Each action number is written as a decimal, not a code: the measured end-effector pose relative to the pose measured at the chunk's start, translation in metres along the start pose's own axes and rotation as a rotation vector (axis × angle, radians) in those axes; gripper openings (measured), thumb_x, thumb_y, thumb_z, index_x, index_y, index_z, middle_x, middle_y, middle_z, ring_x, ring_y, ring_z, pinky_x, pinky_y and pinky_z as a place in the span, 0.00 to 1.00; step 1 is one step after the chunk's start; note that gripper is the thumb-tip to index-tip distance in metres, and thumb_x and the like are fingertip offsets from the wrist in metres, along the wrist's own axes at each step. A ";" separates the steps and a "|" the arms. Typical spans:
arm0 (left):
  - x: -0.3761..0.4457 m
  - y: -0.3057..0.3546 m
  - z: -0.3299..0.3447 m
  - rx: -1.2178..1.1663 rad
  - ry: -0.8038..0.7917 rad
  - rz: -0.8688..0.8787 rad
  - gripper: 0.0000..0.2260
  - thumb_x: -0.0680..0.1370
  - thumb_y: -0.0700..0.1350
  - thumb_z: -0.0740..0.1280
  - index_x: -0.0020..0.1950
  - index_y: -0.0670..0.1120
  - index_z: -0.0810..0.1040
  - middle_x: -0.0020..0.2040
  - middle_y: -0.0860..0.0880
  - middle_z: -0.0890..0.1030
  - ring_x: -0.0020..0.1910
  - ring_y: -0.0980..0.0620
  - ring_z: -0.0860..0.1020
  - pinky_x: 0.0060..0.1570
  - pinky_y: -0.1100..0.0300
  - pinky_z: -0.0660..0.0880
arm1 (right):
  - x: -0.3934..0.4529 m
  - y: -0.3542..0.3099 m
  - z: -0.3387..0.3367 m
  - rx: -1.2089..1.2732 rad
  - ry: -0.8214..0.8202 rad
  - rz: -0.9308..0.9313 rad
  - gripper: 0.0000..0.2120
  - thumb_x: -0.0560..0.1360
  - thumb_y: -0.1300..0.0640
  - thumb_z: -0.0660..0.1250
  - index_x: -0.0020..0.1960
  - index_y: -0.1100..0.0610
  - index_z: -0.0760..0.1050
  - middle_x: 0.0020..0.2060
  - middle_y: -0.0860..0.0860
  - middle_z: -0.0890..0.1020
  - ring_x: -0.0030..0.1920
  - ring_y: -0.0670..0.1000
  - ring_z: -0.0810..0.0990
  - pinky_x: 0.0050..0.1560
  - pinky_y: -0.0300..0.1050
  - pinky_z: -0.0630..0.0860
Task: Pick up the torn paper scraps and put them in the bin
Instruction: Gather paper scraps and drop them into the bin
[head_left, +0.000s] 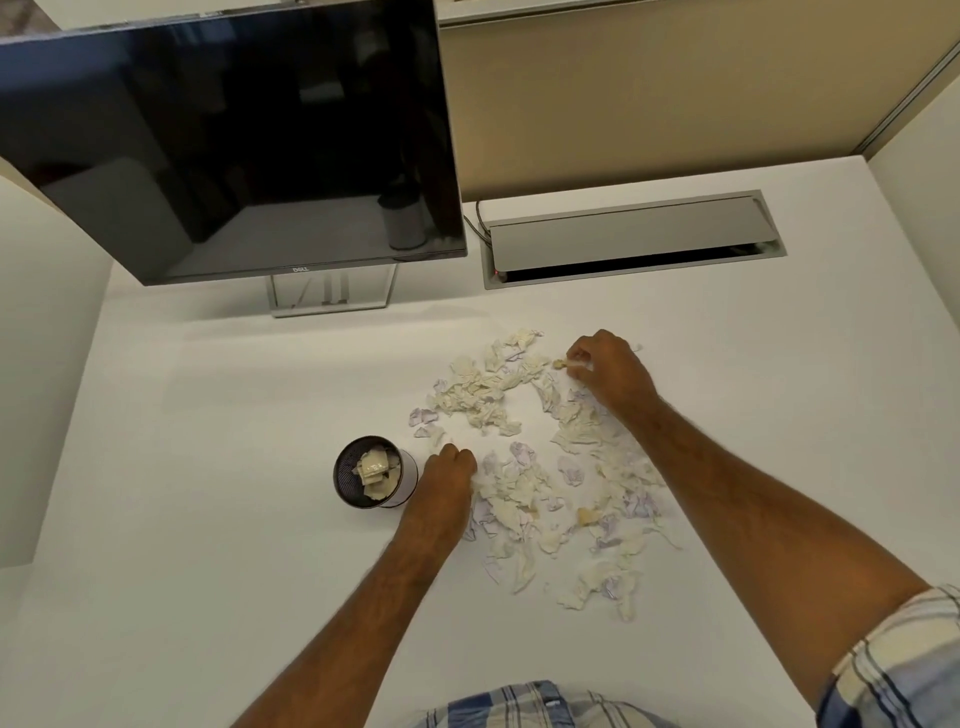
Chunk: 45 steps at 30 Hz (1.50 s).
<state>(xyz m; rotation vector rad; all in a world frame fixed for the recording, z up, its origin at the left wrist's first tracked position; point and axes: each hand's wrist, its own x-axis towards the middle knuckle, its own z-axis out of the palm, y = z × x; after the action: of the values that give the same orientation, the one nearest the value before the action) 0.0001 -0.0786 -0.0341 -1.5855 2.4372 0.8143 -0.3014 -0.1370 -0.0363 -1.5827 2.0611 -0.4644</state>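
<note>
Several torn paper scraps, cream and pale purple, lie scattered over the white desk. A small black mesh bin stands left of the heap with a few scraps inside. My left hand sits just right of the bin with its fingers curled on scraps at the heap's left edge. My right hand is at the far side of the heap and pinches a small cream scrap between thumb and fingers.
A dark monitor on a stand fills the back left. A grey cable hatch is set into the desk at the back right. Partition walls close the desk at the back and the right.
</note>
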 end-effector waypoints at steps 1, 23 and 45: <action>0.000 0.000 -0.001 0.008 -0.009 0.006 0.17 0.71 0.28 0.68 0.57 0.41 0.77 0.55 0.43 0.76 0.52 0.43 0.75 0.45 0.51 0.73 | 0.000 -0.001 0.001 -0.008 0.008 0.003 0.07 0.75 0.58 0.74 0.53 0.55 0.82 0.49 0.53 0.81 0.51 0.54 0.80 0.50 0.52 0.80; -0.031 0.024 -0.053 -0.308 0.178 -0.145 0.06 0.80 0.37 0.60 0.53 0.47 0.70 0.44 0.51 0.76 0.42 0.52 0.73 0.34 0.64 0.67 | -0.044 -0.015 0.018 -0.145 -0.051 -0.019 0.04 0.79 0.62 0.62 0.48 0.57 0.76 0.46 0.53 0.76 0.46 0.53 0.76 0.45 0.53 0.79; -0.087 -0.061 -0.106 -0.494 0.400 -0.323 0.09 0.80 0.41 0.66 0.48 0.54 0.69 0.48 0.54 0.80 0.46 0.56 0.81 0.35 0.58 0.74 | -0.105 -0.129 0.008 0.668 -0.066 0.007 0.03 0.80 0.58 0.69 0.48 0.57 0.79 0.40 0.50 0.84 0.31 0.44 0.79 0.34 0.38 0.78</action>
<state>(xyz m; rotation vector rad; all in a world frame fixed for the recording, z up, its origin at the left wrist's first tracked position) 0.1116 -0.0791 0.0662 -2.4523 2.2119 1.1976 -0.1728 -0.0699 0.0459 -1.1621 1.6128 -0.9624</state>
